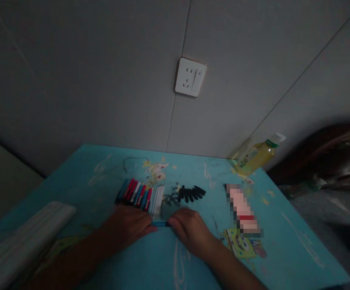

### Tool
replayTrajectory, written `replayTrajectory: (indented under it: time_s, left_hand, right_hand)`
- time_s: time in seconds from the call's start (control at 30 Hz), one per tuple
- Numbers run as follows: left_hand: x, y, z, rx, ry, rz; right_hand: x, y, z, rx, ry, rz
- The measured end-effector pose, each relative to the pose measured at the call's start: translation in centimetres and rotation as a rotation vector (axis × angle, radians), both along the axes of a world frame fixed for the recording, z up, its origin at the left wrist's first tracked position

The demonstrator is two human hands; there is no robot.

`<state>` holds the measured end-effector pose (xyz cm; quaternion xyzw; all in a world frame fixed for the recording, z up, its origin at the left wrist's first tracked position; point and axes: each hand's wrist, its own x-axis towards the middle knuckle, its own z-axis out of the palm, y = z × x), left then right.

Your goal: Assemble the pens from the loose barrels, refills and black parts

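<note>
Dim light hides much here. Your left hand (pixel 129 227) and right hand (pixel 190 229) pinch opposite ends of a slim blue pen (pixel 160 224), lying near the middle of the table (pixel 284 241). Behind it sit capped pens (pixel 135 193), white barrels (pixel 157 198) and what may be black caps (pixel 191 193).

A thin blue pen (pixel 160 223) lies level on the turquoise table, pinched at both ends.

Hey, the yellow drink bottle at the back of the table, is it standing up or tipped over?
Tipped. The bottle leans at a slant at the table's far right corner, its white cap pointing up toward the wall.
</note>
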<state>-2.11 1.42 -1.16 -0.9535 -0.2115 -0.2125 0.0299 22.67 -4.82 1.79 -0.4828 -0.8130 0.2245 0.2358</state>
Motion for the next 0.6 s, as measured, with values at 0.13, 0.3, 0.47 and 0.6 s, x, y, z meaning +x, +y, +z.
replayTrajectory:
  time_s: [0.13, 0.3, 0.47, 0.6]
  left_hand:
    - [-0.18, -0.06, -0.54, -0.006, -0.005, 0.010]
    - [-0.34, -0.16, -0.32, -0.031, 0.018, 0.028]
    - [-0.06, -0.11, 0.12, -0.030, -0.014, 0.009]
    - [0.06, 0.16, 0.37, -0.032, -0.041, -0.006]
  right_hand:
    - [0.14, 0.05, 0.41, -0.027, 0.011, 0.012]
    - [0.20, 0.00, 0.45, -0.096, -0.015, 0.001]
    - [0.05, -0.13, 0.43, -0.108, 0.029, -0.020]
    - [0.00, -0.12, 0.60, -0.109, 0.009, 0.004]
